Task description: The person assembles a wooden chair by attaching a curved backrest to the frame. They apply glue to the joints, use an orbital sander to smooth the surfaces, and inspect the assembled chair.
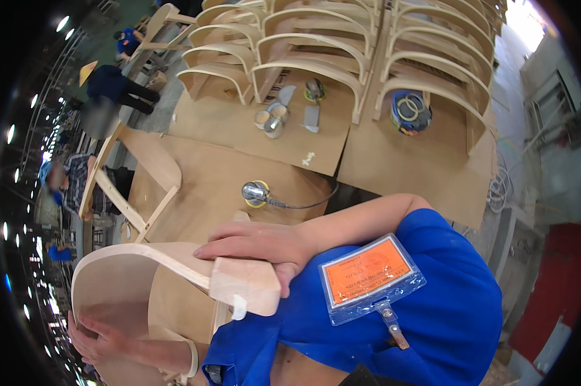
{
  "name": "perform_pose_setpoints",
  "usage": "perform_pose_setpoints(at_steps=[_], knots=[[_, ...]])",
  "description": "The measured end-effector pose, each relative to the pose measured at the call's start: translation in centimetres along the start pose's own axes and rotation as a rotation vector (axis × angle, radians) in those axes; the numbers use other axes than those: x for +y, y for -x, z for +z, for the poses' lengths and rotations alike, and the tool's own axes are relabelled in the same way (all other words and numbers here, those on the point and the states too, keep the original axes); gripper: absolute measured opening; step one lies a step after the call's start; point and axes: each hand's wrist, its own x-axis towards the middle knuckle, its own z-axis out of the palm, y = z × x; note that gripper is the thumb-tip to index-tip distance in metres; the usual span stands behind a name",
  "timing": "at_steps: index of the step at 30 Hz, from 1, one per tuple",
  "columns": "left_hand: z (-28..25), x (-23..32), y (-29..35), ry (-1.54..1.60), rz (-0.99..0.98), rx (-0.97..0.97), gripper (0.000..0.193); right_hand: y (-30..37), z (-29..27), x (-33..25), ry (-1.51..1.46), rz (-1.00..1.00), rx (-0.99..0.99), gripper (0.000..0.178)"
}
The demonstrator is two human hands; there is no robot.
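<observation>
Wearer: blue short-sleeved shirt [451, 302], plain cloth, creased at the chest; the sleeve ends above the elbow, forearms bare below it. Right hand [265, 248] bare, no glove, no ring seen. Left hand [101, 338] bare; a pale band [193, 358] circles the left wrist, just left of the shirt's lower edge. On the shirt front a badge holder [371, 278]: clear plastic sleeve, rectangular with rounded corners, orange card inside bearing dark print. Below the badge holder a metal clip [393, 328] on a short strap, fastened to the shirt. At the shirt's lower left edge a small dark item, too unclear to identify.
</observation>
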Motion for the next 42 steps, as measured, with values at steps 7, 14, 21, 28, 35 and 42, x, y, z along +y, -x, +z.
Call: perform_pose_setpoints(at_steps=[7,14,21,28,35,42], knots=[[1.0,3.7,-2.9,-0.026,-0.151,-0.174,0.043,-1.8,0.1,0.6,0.017,-0.076,0.110,0.102],[2.3,1.9,-3.6,-0.059,-0.217,-0.255,0.047,-3.5,-0.6,0.4,0.024,0.022,0.099,0.079],[6.4,-1.4,-2.7,-0.051,-0.148,-0.273,0.051,1.9,-4.0,1.6,0.439,0.511,-0.142,0.064],[9.6,-1.3,-4.5,-0.011,-0.097,-0.293,0.055,24.3,-23.8,3.1,0.858,1.346,-0.132,0.060],[10.9,-1.3,-3.9,0.025,-0.079,-0.185,0.039,37.2,-39.4,-6.6,1.428,2.077,0.377,0.087],[9.4,0.3,-4.7,0.050,-0.124,-0.177,0.036,41.2,-45.5,-5.6,1.226,2.211,0.409,0.084]])
